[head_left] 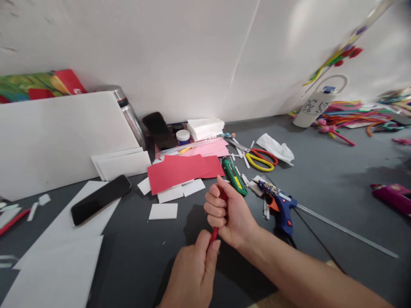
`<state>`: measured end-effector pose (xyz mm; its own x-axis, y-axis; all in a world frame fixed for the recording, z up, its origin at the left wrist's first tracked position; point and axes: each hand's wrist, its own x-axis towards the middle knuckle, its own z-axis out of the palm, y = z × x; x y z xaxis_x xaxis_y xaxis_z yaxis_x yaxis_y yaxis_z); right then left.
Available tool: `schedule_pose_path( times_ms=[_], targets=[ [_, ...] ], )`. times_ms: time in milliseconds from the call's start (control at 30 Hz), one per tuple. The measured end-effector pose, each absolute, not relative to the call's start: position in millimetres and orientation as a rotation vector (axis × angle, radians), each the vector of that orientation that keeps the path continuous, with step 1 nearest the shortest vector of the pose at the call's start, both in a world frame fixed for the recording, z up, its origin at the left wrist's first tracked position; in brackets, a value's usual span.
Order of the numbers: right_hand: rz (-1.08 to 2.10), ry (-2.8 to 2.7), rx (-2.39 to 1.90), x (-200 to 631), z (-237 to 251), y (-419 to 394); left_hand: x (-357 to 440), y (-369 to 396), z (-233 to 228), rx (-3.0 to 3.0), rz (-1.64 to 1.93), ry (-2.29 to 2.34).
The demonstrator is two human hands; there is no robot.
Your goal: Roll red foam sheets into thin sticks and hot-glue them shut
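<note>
worktop (128,261): dark grey. rod (214,234): red. cards (176,171): red. cutter (233,173): green. scissors (251,150): yellow and red. glue gun (284,214): blue, orange trigger (273,204). bottle (312,108), back edge: white, black markings, blue cap (329,89).

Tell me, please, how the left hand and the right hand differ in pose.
The left hand pinches the red piece between thumb and forefinger, while the right hand curls its fingers around it. The left hand sits lower in the view, the right hand higher. Both hold the same red piece.
</note>
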<state>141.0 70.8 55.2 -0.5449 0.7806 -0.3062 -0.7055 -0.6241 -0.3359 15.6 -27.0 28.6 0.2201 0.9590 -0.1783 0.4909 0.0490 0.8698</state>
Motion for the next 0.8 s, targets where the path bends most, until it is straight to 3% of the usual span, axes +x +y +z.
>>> schedule_pose_path(
  times_ms=[567,800],
  targets=[
    [2.197,-0.189,-0.557,137.1,53.3,68.4,13.3,-27.6,28.6,1.708,0.569,1.432],
    [2.283,-0.189,-0.363,135.9,54.2,64.0,16.5,-27.8,30.5,1.037,0.764,1.123]
  ],
)
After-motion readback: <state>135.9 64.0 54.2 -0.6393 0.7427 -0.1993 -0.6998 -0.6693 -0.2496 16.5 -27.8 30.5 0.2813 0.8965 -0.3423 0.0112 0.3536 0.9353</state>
